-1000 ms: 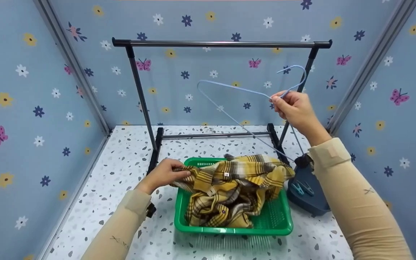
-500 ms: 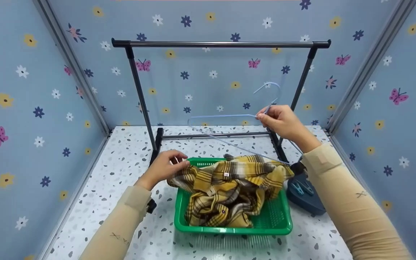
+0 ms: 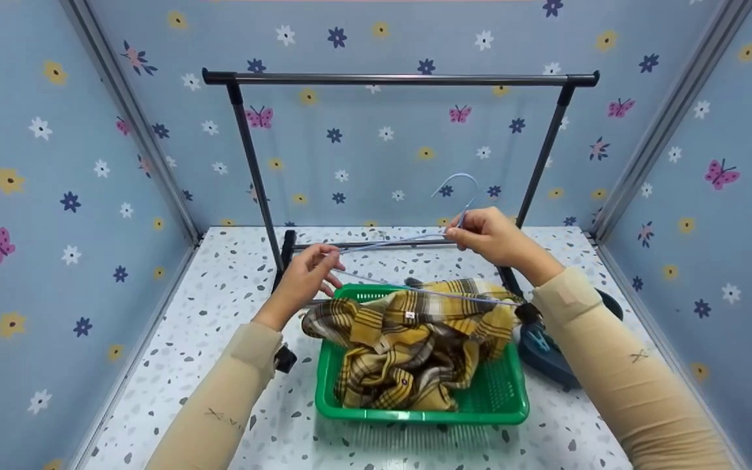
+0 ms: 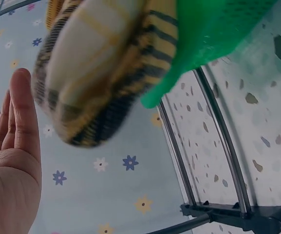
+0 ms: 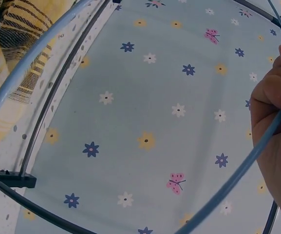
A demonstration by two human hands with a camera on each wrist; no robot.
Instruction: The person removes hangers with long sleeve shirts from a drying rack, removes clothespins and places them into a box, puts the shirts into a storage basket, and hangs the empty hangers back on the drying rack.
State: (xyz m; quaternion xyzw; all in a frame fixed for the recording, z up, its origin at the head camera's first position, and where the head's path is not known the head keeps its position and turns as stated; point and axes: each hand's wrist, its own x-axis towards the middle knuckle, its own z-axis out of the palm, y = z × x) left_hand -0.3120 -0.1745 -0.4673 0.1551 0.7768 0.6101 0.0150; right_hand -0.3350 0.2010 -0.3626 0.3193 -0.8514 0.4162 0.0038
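Note:
My right hand [image 3: 493, 238] pinches a thin blue wire hanger [image 3: 397, 243] just below its hook, and the right wrist view shows the fingers curled round the wire. The hanger hangs tilted above a yellow, brown and white plaid shirt [image 3: 415, 346]. That shirt lies crumpled in a green plastic basket [image 3: 415, 416], one part of it over the left rim. My left hand [image 3: 304, 277] is off the shirt, near the hanger's left end. Its fingers [image 4: 26, 112] look straight in the left wrist view; whether they touch the wire is hidden.
Behind the basket stands a clothes rack with a metal top bar [image 3: 402, 79] and black posts. A dark blue container [image 3: 546, 362] with clothespins is at the right, partly behind my right sleeve. Flower-patterned walls [image 3: 36, 196] enclose the speckled surface [image 3: 219, 365].
My left hand has let go of the shirt and moved up towards the hanger's left end. My right hand has brought the hanger down and to the left.

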